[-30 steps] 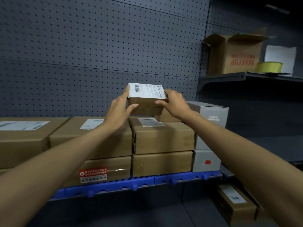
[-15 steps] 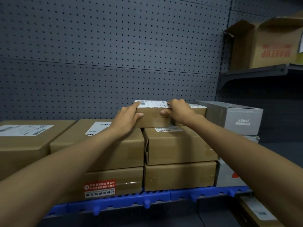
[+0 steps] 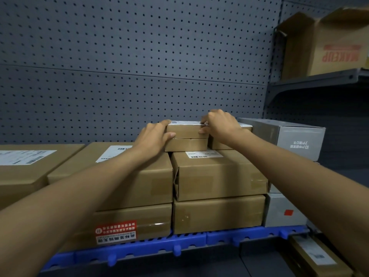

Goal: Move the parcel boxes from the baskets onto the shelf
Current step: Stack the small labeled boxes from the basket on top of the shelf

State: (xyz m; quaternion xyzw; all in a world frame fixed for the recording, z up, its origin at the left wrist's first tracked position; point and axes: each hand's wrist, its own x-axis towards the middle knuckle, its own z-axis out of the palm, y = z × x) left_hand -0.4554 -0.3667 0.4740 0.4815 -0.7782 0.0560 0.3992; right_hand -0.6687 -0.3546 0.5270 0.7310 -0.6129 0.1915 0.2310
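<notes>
A small brown parcel box (image 3: 184, 131) with a white label on top sits on another small brown box (image 3: 186, 144), on top of the stacked cartons on the shelf. My left hand (image 3: 154, 136) holds its left end, thumb on the front face. My right hand (image 3: 220, 124) grips its right end, fingers over the top edge. Larger brown cartons (image 3: 217, 174) are stacked below on the blue shelf edge (image 3: 189, 241). No basket is in view.
A grey pegboard wall (image 3: 129, 56) backs the shelf. Grey boxes (image 3: 295, 140) stand at the right. An open cardboard carton (image 3: 327, 45) sits on a higher side shelf. More brown cartons (image 3: 24, 168) fill the left. A labelled box (image 3: 317, 258) lies below at bottom right.
Both hands lowered the small labelled box from the air onto the small box on the stack and pushed it back; the view moved closer and shifted left.
</notes>
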